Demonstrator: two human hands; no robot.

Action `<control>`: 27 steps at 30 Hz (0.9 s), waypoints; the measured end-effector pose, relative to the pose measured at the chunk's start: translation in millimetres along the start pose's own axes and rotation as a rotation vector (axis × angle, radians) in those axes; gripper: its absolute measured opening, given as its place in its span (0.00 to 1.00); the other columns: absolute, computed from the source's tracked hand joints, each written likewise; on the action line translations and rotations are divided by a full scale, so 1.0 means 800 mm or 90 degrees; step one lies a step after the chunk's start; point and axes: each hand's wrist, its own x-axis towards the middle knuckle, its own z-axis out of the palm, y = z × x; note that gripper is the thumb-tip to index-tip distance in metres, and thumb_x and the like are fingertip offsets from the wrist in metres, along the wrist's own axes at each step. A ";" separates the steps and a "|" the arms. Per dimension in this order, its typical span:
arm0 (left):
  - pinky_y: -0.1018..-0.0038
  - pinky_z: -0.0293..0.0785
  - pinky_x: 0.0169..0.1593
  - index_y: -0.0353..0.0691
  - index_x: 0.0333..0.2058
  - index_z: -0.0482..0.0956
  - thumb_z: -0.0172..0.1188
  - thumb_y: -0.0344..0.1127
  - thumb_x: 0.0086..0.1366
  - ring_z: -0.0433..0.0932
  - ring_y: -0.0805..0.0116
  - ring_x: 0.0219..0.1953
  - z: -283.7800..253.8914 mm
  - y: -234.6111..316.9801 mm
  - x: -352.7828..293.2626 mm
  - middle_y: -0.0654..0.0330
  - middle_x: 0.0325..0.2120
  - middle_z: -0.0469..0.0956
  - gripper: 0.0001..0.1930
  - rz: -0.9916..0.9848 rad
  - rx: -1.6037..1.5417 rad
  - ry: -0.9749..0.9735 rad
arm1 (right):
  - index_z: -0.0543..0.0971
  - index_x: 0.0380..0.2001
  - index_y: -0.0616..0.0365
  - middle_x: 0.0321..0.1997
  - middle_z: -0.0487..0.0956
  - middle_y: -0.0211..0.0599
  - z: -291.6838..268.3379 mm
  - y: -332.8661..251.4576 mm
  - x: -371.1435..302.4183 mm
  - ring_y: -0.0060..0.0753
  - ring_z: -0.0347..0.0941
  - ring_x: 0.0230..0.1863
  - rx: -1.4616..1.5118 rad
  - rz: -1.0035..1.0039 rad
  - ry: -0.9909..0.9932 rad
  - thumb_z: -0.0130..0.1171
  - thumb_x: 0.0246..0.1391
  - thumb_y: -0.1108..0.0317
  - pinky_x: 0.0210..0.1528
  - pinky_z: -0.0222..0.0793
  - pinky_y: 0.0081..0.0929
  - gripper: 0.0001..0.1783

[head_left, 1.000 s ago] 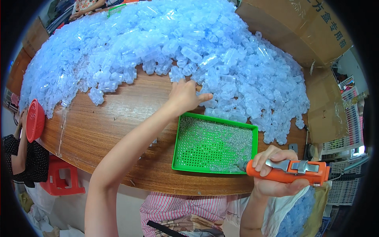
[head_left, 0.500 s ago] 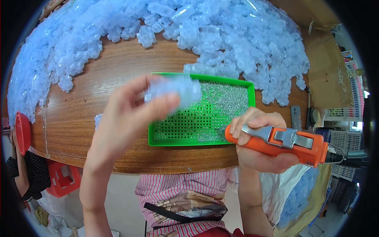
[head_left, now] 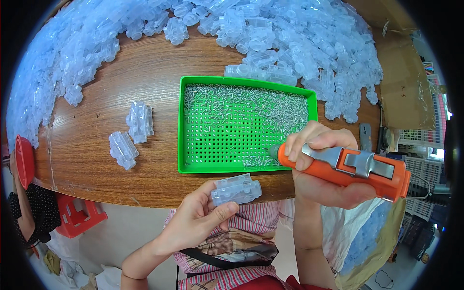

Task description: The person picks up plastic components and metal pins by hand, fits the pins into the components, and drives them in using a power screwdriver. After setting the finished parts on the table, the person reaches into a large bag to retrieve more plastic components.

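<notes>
My left hand (head_left: 193,220) holds a clear plastic housing (head_left: 237,189) just off the near edge of the round wooden table (head_left: 96,159). My right hand (head_left: 325,166) grips an orange electric screwdriver (head_left: 353,169), its tip pointing left into the near right corner of a green perforated tray (head_left: 191,130) filled with several small silver screws (head_left: 246,104). Two more clear housings (head_left: 131,135) lie on the table left of the tray.
A big heap of clear plastic housings (head_left: 270,38) covers the far half of the table. A red bowl (head_left: 24,159) sits at the left edge. Cardboard boxes (head_left: 406,82) stand at the right, a red stool (head_left: 72,215) below left, and another person's arm (head_left: 24,217) at far left.
My left hand reached to the heap, took a clear housing and brought it back past the tray to the table's near edge. The screwdriver's tip moved to the tray's corner.
</notes>
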 end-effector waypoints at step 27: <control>0.84 0.74 0.31 0.30 0.39 0.75 0.63 0.28 0.59 0.76 0.82 0.27 0.009 -0.029 0.036 0.59 0.31 0.81 0.11 0.141 0.013 0.138 | 0.71 0.29 0.60 0.18 0.75 0.41 0.046 -0.081 0.003 0.37 0.73 0.20 -0.037 -0.004 -0.130 0.63 0.49 0.66 0.21 0.73 0.32 0.13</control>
